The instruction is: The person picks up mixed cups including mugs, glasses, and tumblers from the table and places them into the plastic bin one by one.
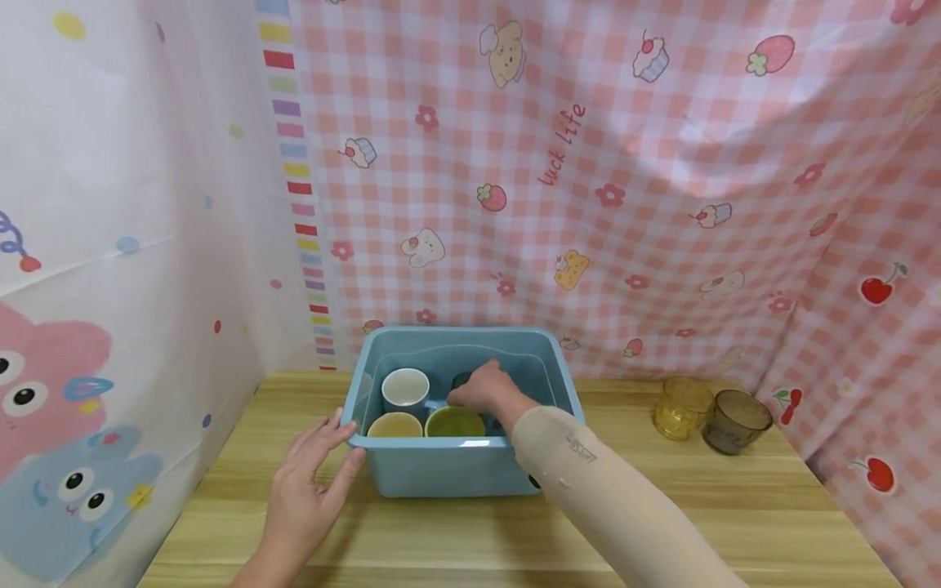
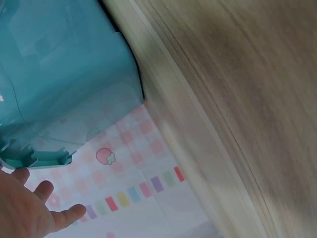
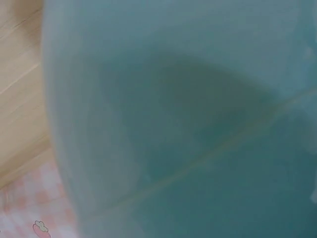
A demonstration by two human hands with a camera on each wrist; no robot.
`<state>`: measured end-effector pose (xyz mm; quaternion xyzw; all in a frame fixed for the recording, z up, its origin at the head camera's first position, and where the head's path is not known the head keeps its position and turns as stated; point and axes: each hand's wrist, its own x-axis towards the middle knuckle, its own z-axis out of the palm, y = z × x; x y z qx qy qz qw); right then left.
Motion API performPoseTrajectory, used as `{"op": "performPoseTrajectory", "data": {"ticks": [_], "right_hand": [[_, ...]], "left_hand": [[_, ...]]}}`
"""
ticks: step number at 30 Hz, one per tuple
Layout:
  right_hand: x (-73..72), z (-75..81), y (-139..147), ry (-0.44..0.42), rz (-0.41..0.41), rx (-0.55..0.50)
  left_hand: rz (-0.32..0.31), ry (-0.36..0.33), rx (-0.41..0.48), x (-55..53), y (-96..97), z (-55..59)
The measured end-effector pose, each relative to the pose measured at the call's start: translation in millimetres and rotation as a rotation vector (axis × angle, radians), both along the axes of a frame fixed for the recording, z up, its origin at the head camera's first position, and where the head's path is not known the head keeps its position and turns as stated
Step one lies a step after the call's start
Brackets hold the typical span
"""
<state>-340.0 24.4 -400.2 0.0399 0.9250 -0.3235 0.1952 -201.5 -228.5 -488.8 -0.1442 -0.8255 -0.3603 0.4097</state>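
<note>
A blue plastic bin (image 1: 456, 469) stands on the table. Inside it are a white-rimmed mug (image 1: 406, 390), a cup with a pale yellow interior (image 1: 395, 425) and a green cup (image 1: 455, 422). My right hand (image 1: 485, 387) reaches down into the bin behind the green cup, its fingers bent at the rim of a dark cup (image 1: 461, 380) that the hand mostly hides. The right wrist view shows only the blurred bin wall (image 3: 198, 124). At the bin's front left corner, my left hand (image 1: 312, 469) touches the rim with fingers extended and thumb spread.
On the right of the wooden table (image 1: 662, 506) an amber glass (image 1: 682, 408) and a grey-brown glass (image 1: 737, 421) stand side by side. A pink checked cloth (image 1: 559, 163) hangs right behind the bin, and a white printed cloth (image 1: 184, 245) hangs on the left.
</note>
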Motion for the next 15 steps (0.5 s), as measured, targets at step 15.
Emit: {"op": "performPoseTrajectory", "data": {"ticks": [15], "right_hand": [[-1.0,-0.8,-0.6,-0.014,-0.027,-0.075]], "left_hand": [[0.003,0.019,-0.017,0.0,1.2,0.2]]}}
